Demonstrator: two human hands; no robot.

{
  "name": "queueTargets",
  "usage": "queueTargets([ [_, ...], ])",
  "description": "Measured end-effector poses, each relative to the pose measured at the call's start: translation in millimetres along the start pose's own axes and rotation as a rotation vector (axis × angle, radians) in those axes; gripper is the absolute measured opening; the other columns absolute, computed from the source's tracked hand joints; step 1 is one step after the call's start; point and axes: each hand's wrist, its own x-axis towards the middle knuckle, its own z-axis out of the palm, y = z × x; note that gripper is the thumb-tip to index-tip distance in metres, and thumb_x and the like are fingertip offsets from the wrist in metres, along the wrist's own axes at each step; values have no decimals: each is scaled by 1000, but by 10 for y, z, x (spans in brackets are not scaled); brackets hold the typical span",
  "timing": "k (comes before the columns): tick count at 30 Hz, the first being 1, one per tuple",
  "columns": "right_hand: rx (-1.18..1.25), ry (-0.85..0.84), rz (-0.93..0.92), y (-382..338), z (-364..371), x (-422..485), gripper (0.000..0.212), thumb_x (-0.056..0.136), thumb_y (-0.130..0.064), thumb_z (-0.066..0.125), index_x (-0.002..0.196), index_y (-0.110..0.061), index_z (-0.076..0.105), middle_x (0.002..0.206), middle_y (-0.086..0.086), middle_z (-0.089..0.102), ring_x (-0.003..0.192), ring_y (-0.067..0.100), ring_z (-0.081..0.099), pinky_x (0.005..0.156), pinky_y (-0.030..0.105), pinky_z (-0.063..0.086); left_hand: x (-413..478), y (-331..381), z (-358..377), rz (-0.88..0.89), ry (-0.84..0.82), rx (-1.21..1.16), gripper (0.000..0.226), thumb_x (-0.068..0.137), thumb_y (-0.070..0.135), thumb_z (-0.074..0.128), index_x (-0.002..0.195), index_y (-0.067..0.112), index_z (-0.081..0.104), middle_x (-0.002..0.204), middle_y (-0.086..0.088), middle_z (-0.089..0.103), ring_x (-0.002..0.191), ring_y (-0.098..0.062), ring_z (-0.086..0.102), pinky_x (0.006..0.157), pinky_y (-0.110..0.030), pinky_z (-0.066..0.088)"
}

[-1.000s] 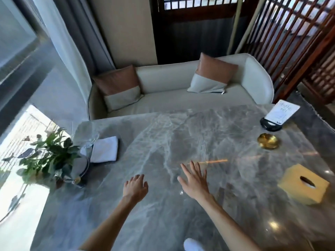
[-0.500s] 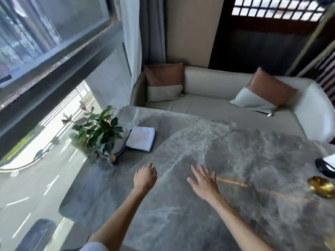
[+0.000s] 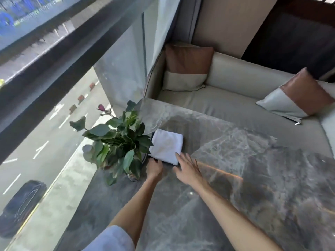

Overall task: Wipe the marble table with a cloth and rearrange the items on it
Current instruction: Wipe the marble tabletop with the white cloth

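Sleeve (image 3: 112, 239): pale fabric on the left arm, at the near edge of the view.

Tabletop (image 3: 244, 187): grey marble with white veining. Both bare forearms reach across it toward its far left corner.

Left hand (image 3: 154, 168): at the near left corner of the cloth, knuckles up, fingers (image 3: 156, 161) curled downward at the cloth's edge. Their tips are hidden, so I cannot tell whether they pinch the cloth or only touch it.

Right hand (image 3: 188, 169): palm down and flat, fingers (image 3: 178, 156) spread, the foremost tips touching the near right corner of the cloth.

Cloth (image 3: 166, 145): white, folded into a square, lying flat at the far left corner of the tabletop just beside the plant. A dark edge shows beneath its near side, possibly a tray.

Plant (image 3: 117, 142): leafy green with one pink bud, in a pot at the tabletop's left edge, against the window.

Sofa (image 3: 226, 107): cream, beyond the tabletop.

Cushions: two, brown and pale, one in the left corner (image 3: 186, 66), one to the right (image 3: 299, 95).

Window (image 3: 54, 51): dark frame; street and a dark car (image 3: 20, 205) below.
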Motion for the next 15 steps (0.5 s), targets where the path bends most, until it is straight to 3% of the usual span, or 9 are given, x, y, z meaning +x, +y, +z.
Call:
queueTargets([
  [4,-24,-136,44,-140,118,346,70,98,-31,44,158,-24,8,166,0,6,154,24,2,123,50,11,260,23,71,-175,24,-315,44,95,9,49,137,-6,46,140,-23,53,130,-36,51,103,-37,43],
  [8,63,-252,108,-144,251,492,71,98,-24,45,158,-22,7,167,2,2,154,23,-1,124,44,14,388,82,142,-333,93,-647,43,94,3,50,135,-7,47,134,-25,57,120,-36,58,86,-31,46],
  [12,79,-273,117,-95,384,479,72,96,-15,43,158,-22,6,166,0,-4,154,23,-5,125,39,13,487,87,219,-391,94,-848,47,92,-1,54,137,-6,43,135,-25,55,121,-38,58,103,-53,48],
  [15,79,-232,99,-74,432,472,73,94,-12,42,158,-21,9,166,0,0,154,22,-2,125,38,14,567,74,279,-471,74,-978,47,92,4,59,136,-4,46,133,-23,58,119,-36,60,103,-54,48],
])
